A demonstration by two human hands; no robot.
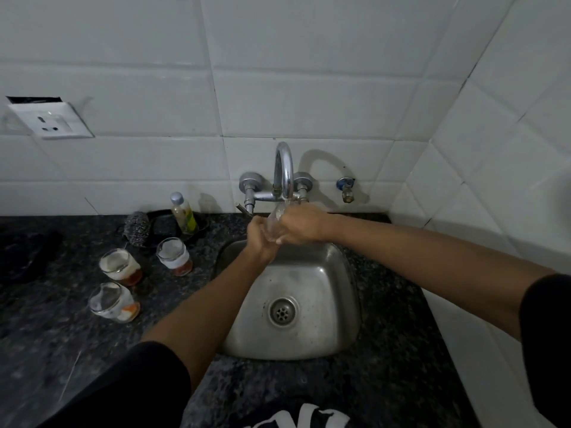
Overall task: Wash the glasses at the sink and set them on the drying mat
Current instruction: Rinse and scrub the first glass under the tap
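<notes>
Both hands are gripping one clear drinking glass (276,223) under the running faucet (285,168), over the back of the steel sink (324,304): the left hand (261,239) is curling round its lower part while the right hand (301,225) is wrapping over its upper part, and rinsing it well probably calls for turning the wet, likely slippery glass slowly in the stream without loosening either grip. Three residue-coated glasses (119,267) are waiting on the dark stone desk (46,319) left of the sink, near a scrubber (137,227) and a small bottle (183,213). The drying mat cannot be told for certain, and those glasses are crowding any leftward path.
</notes>
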